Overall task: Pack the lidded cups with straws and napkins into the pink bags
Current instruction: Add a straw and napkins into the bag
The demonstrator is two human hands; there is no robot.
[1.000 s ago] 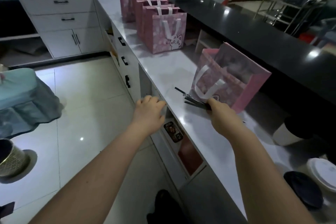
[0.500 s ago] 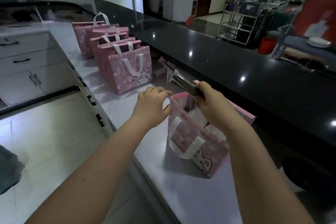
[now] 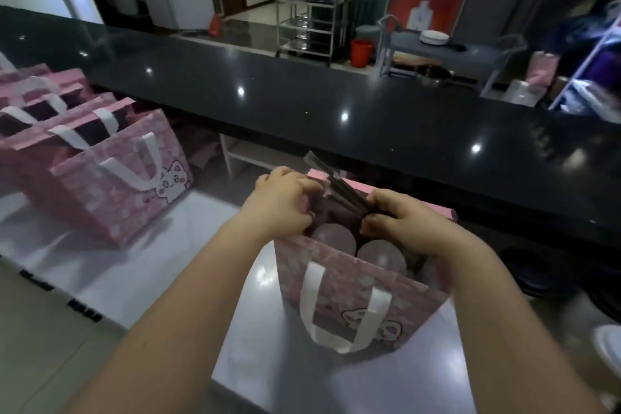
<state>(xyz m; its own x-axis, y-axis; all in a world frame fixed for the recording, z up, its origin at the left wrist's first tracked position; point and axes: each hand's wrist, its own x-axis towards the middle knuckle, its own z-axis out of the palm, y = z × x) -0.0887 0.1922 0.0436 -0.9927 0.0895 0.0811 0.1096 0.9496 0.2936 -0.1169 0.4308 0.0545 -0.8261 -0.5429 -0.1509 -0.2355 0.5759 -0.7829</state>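
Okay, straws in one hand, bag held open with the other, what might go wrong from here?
The straws in your right hand stick out at a tilt past the far rim of the pink bag, so they may catch it or fall outside. The lidded cups fill much of the opening, so straws may lie across the lids. Your left hand grips only one side of the rim, so a tug could tip the bag.

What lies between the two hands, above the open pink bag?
Head view: dark straws, pinched by the right hand, slant across the gap over the open pink bag.
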